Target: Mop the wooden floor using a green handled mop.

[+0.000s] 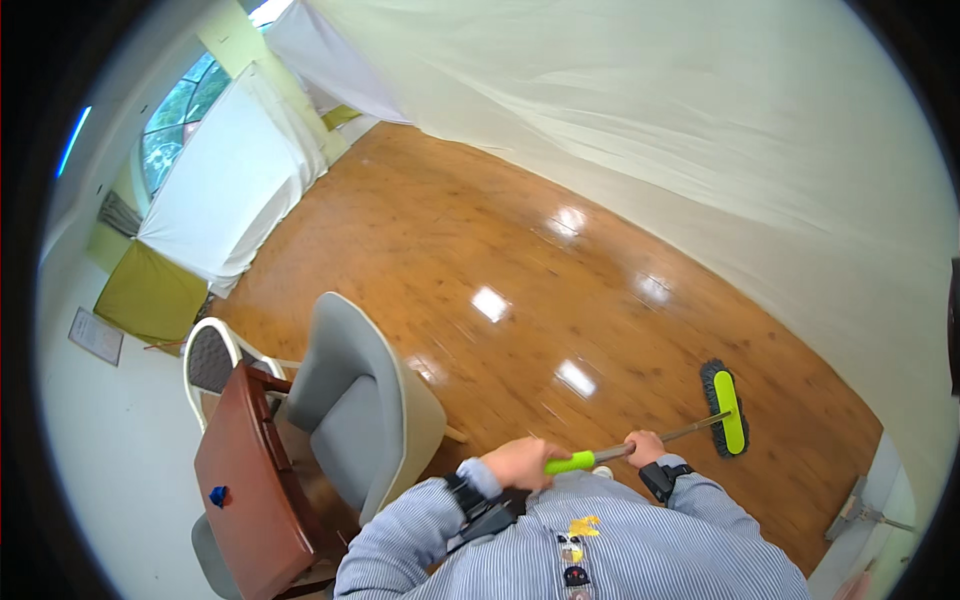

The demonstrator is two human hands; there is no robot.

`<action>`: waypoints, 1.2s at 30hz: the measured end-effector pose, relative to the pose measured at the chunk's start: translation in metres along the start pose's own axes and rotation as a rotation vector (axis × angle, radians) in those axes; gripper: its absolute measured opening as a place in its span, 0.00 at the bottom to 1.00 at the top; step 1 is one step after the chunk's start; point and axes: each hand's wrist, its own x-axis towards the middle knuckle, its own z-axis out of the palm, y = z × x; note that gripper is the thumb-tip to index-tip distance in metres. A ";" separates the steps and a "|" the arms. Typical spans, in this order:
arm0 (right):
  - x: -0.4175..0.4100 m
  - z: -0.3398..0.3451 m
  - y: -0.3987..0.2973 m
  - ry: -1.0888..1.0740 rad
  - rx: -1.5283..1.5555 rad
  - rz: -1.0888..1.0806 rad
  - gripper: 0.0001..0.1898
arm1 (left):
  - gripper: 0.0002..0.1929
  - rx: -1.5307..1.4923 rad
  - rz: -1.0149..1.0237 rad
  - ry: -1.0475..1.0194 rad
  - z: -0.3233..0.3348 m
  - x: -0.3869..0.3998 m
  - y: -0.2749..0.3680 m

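Note:
A flat mop with a lime-green head plate [729, 412] and grey fringed pad rests on the glossy wooden floor [465, 240] at the lower right. Its metal pole [686, 430] runs back towards my body. My left hand [523, 463] is closed around the green grip [571, 463] at the pole's end. Further down the pole, nearer the mop head, my right hand [645, 448] holds the metal tube. Both wrists carry black strapped devices, over striped sleeves.
Left of me stand a grey upholstered armchair [352, 420], a reddish-brown wooden table [251, 480] with a small blue object [218, 496], and a white-framed chair [196, 375]. Pale sheeting [675, 135] hangs along the floor's far right edge. White cloth [232, 187] covers something beneath the window.

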 end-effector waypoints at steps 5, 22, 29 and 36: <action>-0.024 -0.024 0.062 -0.013 -0.032 0.205 0.10 | 0.24 0.045 0.152 -0.120 0.019 0.089 0.008; 0.023 -0.047 0.067 0.340 0.111 0.563 0.13 | 0.09 -0.820 0.090 -0.077 -0.054 0.229 -0.019; 0.198 -0.093 -0.040 0.411 0.243 0.297 0.12 | 0.03 -1.376 0.067 0.406 -0.199 0.246 -0.079; 0.346 -0.127 -0.191 0.282 0.482 -0.027 0.05 | 0.09 -1.241 0.222 0.916 -0.352 0.166 -0.148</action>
